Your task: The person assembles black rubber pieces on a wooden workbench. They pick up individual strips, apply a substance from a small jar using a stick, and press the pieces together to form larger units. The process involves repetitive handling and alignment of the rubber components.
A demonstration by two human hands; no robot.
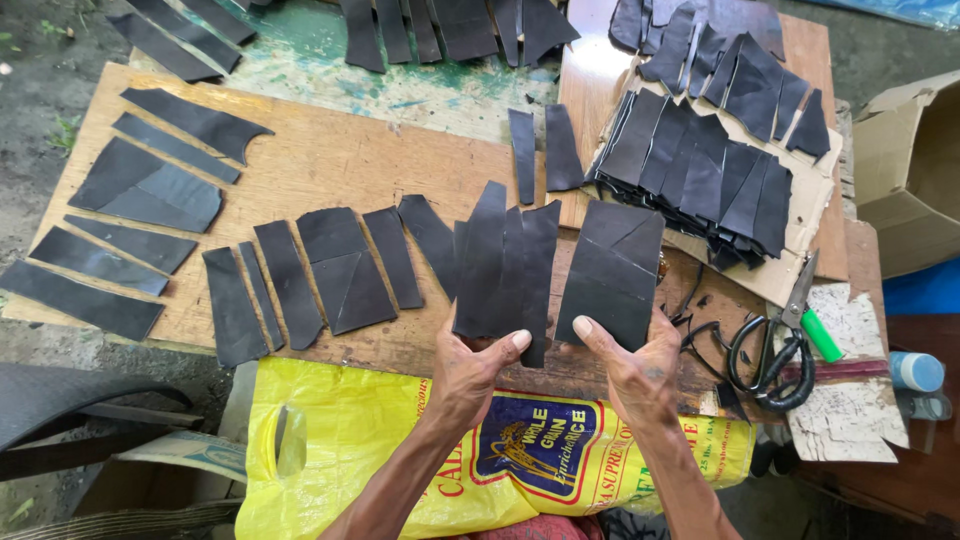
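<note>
My left hand (470, 375) holds a fanned stack of black leather pieces (500, 265) upright over the near edge of the wooden board (330, 160). My right hand (632, 370) holds another small stack of black leather pieces (612, 275), thumb pressed on its lower edge. The two stacks are side by side, a narrow gap between them. Many more black cut pieces (345, 268) lie spread in rows across the board to the left.
A heap of black pieces (700, 165) rests on cardboard at the right. Black-handled scissors (775, 345) lie near my right hand, with a green-capped tool beside them. A yellow plastic sack (345, 430) covers my lap. An open cardboard box (905, 170) stands far right.
</note>
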